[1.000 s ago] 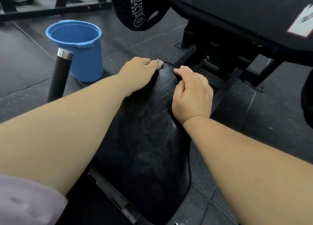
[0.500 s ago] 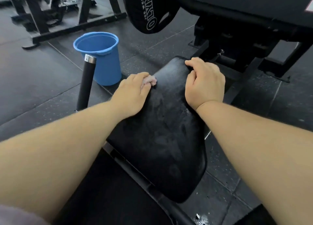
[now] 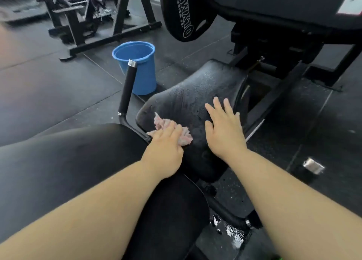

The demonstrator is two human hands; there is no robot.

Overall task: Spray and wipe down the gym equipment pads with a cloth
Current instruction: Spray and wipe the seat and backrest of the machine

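Pressing a crumpled, pinkish-white cloth [image 3: 163, 122] onto the near left edge of the black pad [image 3: 195, 91], the person's left hand [image 3: 164, 146] lies over it with fingers fairly straight, not wrapped round it; ragged folds stick out past the fingers on both sides. The pad's pebbled cover looks damp, with a dull sheen and small droplets. The right hand [image 3: 225, 130] rests flat near the pad's right edge, fingers spread, holding nothing. A blue bucket [image 3: 144, 71] stands beyond the pad's far left corner.
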